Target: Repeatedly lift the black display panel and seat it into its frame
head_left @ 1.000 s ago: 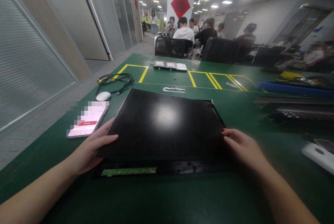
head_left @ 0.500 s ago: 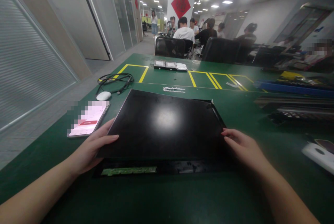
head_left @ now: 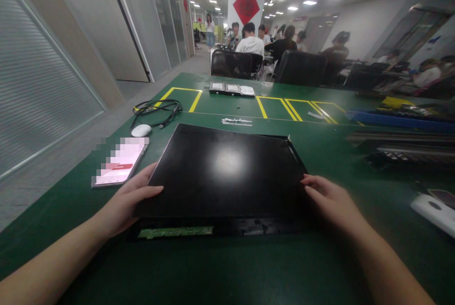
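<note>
Black, glossy screen panel (head_left: 223, 172) with a green circuit strip at 6 o'clock is clasped by left hand (head_left: 122, 205) and right hand (head_left: 330, 203) on a green surface (head_left: 227, 272) in a bright office.

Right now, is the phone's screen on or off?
On: the phone, lying flat on the green table beside the left hand, shows a lit pink-white screen.

Both hands (head_left: 124, 203) (head_left: 330, 200) grip the black panel (head_left: 223, 172) on the green table (head_left: 227, 272).

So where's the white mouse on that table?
The white mouse lies on the green table, left of the black panel's far corner, between the coiled black cable and the phone.
</note>
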`<state>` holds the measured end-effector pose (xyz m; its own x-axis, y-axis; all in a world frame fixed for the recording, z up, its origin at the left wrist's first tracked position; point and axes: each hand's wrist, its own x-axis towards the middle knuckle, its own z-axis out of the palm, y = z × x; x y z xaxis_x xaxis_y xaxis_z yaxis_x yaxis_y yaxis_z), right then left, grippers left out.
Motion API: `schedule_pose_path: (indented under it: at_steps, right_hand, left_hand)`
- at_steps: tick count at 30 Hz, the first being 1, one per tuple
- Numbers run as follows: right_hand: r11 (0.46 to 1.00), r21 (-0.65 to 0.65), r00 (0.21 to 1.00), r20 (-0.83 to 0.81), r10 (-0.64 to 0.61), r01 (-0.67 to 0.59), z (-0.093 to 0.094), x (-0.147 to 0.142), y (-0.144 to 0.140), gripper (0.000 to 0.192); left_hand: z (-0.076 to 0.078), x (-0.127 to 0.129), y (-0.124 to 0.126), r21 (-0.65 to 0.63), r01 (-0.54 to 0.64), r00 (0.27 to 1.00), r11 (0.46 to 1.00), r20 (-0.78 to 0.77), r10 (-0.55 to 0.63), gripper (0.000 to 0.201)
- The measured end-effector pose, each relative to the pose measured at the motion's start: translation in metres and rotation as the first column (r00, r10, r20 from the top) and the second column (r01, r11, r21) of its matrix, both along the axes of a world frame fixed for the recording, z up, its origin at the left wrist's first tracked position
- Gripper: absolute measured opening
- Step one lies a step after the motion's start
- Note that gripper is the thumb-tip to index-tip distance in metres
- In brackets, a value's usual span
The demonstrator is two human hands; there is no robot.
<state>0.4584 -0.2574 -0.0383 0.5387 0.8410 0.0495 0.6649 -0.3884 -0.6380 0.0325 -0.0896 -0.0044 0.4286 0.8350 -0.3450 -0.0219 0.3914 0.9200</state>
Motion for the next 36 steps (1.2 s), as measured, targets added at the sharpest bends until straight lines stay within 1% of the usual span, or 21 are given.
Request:
schedule_pose_path:
  at_steps: [4,8,10,12,14,16,20,23,27,30,34,36]
  right_hand:
    - [1.000,0.002,1.000,-0.004,0.006,-0.006,-0.003,0.001,0.000,0.029]
    - [1.000,0.006,1.000,0.004,0.009,-0.009,-0.006,0.003,-0.001,0.029]
    - [1.000,0.011,1.000,0.003,0.015,-0.015,-0.005,0.003,-0.001,0.029]
    - [1.000,0.008,1.000,-0.002,0.021,-0.021,-0.004,0.003,-0.001,0.029]
    - [1.000,-0.001,1.000,0.002,0.024,-0.024,-0.002,0.002,-0.001,0.028]
    - [1.000,0.005,1.000,0.012,0.026,-0.026,-0.001,0.001,0.000,0.027]
    - [0.999,0.020,0.999,0.023,0.031,-0.031,-0.001,0.000,0.000,0.027]
    - [1.000,0.009,1.000,0.018,0.025,-0.025,-0.001,0.001,0.000,0.028]
    - [1.000,-0.003,1.000,0.003,0.024,-0.024,-0.003,0.002,0.000,0.029]
    - [1.000,-0.010,1.000,0.007,0.024,-0.024,-0.002,0.001,-0.001,0.029]
    - [0.999,0.008,0.999,0.020,0.033,-0.033,0.000,-0.001,-0.001,0.028]
    - [0.999,0.009,0.999,0.028,0.032,-0.033,0.001,-0.002,-0.001,0.028]
  left_hand:
    - [-0.002,0.001,0.000,0.009,-0.028,1.000,1.000,-0.005,0.028,0.085]
    - [-0.012,-0.002,0.005,0.020,-0.033,0.998,0.999,0.053,0.032,0.090]
    - [-0.014,-0.003,0.006,0.026,-0.016,0.998,1.000,0.065,0.015,0.092]
    - [-0.012,-0.004,0.006,0.023,0.002,0.999,1.000,0.046,-0.003,0.092]
    - [-0.008,-0.004,0.004,0.012,-0.001,1.000,1.000,0.013,0.001,0.091]
    - [-0.006,-0.003,0.004,0.002,-0.007,1.000,1.000,0.012,0.007,0.089]
    - [-0.008,-0.003,0.005,0.002,0.016,0.998,1.000,0.064,-0.016,0.088]
    - [-0.009,-0.002,0.005,0.000,0.001,0.999,1.000,0.052,-0.001,0.082]
    - [-0.003,0.000,0.003,-0.005,0.001,1.000,1.000,0.010,-0.001,0.081]
    - [0.002,0.002,0.002,-0.002,0.000,1.000,1.000,-0.014,0.000,0.085]
    - [0.006,0.003,0.000,-0.010,0.038,0.999,0.999,-0.011,-0.038,0.090]
    - [0.007,0.003,0.000,-0.019,0.028,0.999,0.999,-0.019,-0.029,0.091]
